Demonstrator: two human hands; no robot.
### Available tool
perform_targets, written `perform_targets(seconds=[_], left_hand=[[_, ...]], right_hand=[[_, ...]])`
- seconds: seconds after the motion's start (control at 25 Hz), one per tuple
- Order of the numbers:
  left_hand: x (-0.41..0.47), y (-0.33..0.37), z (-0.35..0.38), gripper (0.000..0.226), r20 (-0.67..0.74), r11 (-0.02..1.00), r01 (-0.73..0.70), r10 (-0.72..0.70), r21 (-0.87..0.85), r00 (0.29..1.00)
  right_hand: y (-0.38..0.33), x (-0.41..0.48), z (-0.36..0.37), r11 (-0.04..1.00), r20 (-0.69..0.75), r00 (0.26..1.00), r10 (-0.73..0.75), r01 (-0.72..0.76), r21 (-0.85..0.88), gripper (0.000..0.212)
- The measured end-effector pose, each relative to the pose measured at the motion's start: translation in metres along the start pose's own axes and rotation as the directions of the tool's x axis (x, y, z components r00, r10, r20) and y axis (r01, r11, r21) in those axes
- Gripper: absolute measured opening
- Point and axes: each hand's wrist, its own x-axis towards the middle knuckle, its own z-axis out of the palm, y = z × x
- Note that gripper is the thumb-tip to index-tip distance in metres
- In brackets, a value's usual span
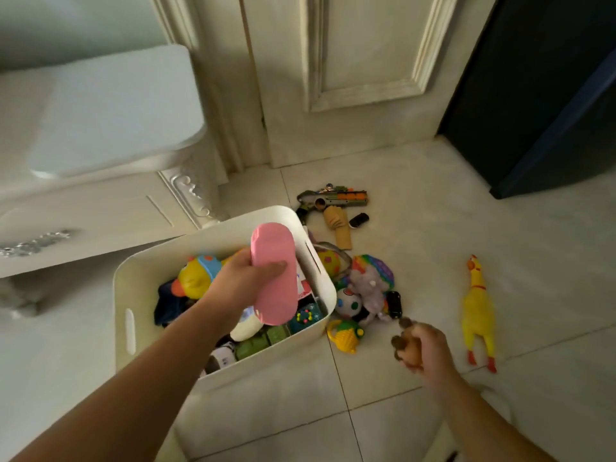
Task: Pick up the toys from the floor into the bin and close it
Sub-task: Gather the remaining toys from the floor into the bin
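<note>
Bin point(301, 228): white, open-topped, sits on the tiled floor point(433, 261) beside a pale cabinet point(100, 208). Already well filled: yellow duck toy point(196, 273) at the far left side, green blocks point(260, 341) and a teal gadget point(306, 316) at the near right side, other bits too jumbled to name.

Left hand point(240, 278) is over the bin, fingers clamped on a pink oblong toy point(275, 275). Thumb lies across its face. Toy hangs above the bin contents, long axis running roughly near-to-far, far end over the bin's right rim.

Right hand point(423, 348) is out over the floor, right of the bin, fingers closed around a small brown toy point(405, 341). Blurred, so cannot say what it is.

Toys on the floor, right of the bin:
- yellow plastic toy point(345, 335) touching the bin's near right corner
- spotted ball point(348, 303), grey plush point(368, 288), rainbow bubble pad point(373, 268) bunched together just beside the bin wall
- small black car point(394, 303) at the right edge of that bunch
- toy blaster point(333, 200) further back, with a tan toy hand point(338, 228) and a small black piece point(359, 220) just in front of it
- yellow rubber chicken point(478, 311) lying well apart, to the right

No lid on the bin.
</note>
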Motion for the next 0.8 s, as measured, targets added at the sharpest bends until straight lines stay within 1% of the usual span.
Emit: perform_targets(seconds=[0.04,0.08,0.12,0.16,0.24,0.28,0.32,0.36,0.4,0.44,0.48,0.52,0.56,0.6,0.64,0.68,0.76,0.8], left_hand=[[-0.002,-0.003,-0.016,0.028,-0.031,1.0,0.003,-0.004,-0.025,1.0],[-0.003,-0.006,-0.03,0.027,-0.048,0.999,0.007,-0.009,-0.051,0.999],[-0.005,-0.009,-0.043,0.027,-0.062,0.997,0.01,-0.015,-0.08,0.998],[-0.006,-0.013,-0.054,0.028,-0.072,0.994,0.012,-0.02,-0.105,0.997],[-0.009,-0.019,-0.075,0.032,-0.076,0.989,0.015,-0.026,-0.149,0.997],[-0.009,-0.023,-0.083,0.028,-0.074,0.984,0.014,-0.027,-0.176,0.997],[-0.008,-0.027,-0.091,0.023,-0.076,0.979,0.014,-0.03,-0.205,0.997],[-0.006,-0.032,-0.096,0.02,-0.082,0.972,0.018,-0.038,-0.232,0.996],[-0.005,-0.037,-0.102,0.018,-0.092,0.964,0.025,-0.051,-0.263,0.994],[-0.004,-0.043,-0.107,0.018,-0.104,0.956,0.033,-0.066,-0.293,0.992],[-0.003,-0.048,-0.111,0.019,-0.113,0.947,0.039,-0.079,-0.319,0.99],[-0.003,-0.052,-0.114,0.019,-0.115,0.942,0.041,-0.084,-0.333,0.99],[-0.003,-0.056,-0.115,0.02,-0.109,0.942,0.039,-0.08,-0.334,0.991],[-0.003,-0.06,-0.115,0.021,-0.1,0.945,0.037,-0.073,-0.326,0.992],[-0.004,-0.062,-0.114,0.02,-0.091,0.947,0.038,-0.071,-0.318,0.993],[-0.003,-0.064,-0.113,0.018,-0.084,0.949,0.045,-0.075,-0.313,0.994],[-0.002,-0.063,-0.11,0.013,-0.069,0.96,0.067,-0.089,-0.273,0.994],[-0.001,-0.061,-0.108,0.014,-0.059,0.967,0.082,-0.098,-0.241,0.993]], right_hand=[[-0.023,-0.01,0.005,0.988,0.061,0.997,-0.035,0.026,0.151,0.016],[-0.047,-0.022,0.012,0.966,0.124,0.989,-0.075,0.041,0.255,0.016],[-0.071,-0.037,0.023,0.947,0.197,0.973,-0.124,0.056,0.317,0.017],[-0.093,-0.052,0.036,0.938,0.273,0.946,-0.176,0.076,0.339,0.018],[-0.125,-0.079,0.065,0.935,0.391,0.872,-0.296,0.181,0.305,0.016],[-0.134,-0.09,0.08,0.934,0.438,0.832,-0.341,0.249,0.255,0.017],[-0.14,-0.101,0.096,0.933,0.476,0.803,-0.359,0.31,0.181,0.02],[-0.142,-0.109,0.11,0.925,0.493,0.791,-0.362,0.37,0.086,0.023],[-0.142,-0.117,0.127,0.896,0.489,0.795,-0.36,0.44,-0.056,0.028],[-0.138,-0.121,0.143,0.825,0.463,0.809,-0.361,0.509,-0.245,0.034],[-0.131,-0.122,0.158,0.711,0.433,0.824,-0.365,0.547,-0.442,0.039],[-0.122,-0.119,0.171,0.573,0.402,0.841,-0.361,0.541,-0.616,0.044],[-0.111,-0.115,0.182,0.429,0.37,0.866,-0.336,0.491,-0.758,0.05],[-0.099,-0.11,0.191,0.286,0.326,0.892,-0.312,0.416,-0.864,0.056],[-0.087,-0.105,0.197,0.167,0.28,0.909,-0.308,0.342,-0.925,0.061],[-0.077,-0.1,0.2,0.091,0.243,0.913,-0.327,0.287,-0.954,0.063],[-0.069,-0.094,0.201,0.034,0.204,0.915,-0.349,0.23,-0.973,0.062],[-0.069,-0.092,0.202,-0.006,0.245,0.912,-0.328,0.258,-0.966,0.056]])
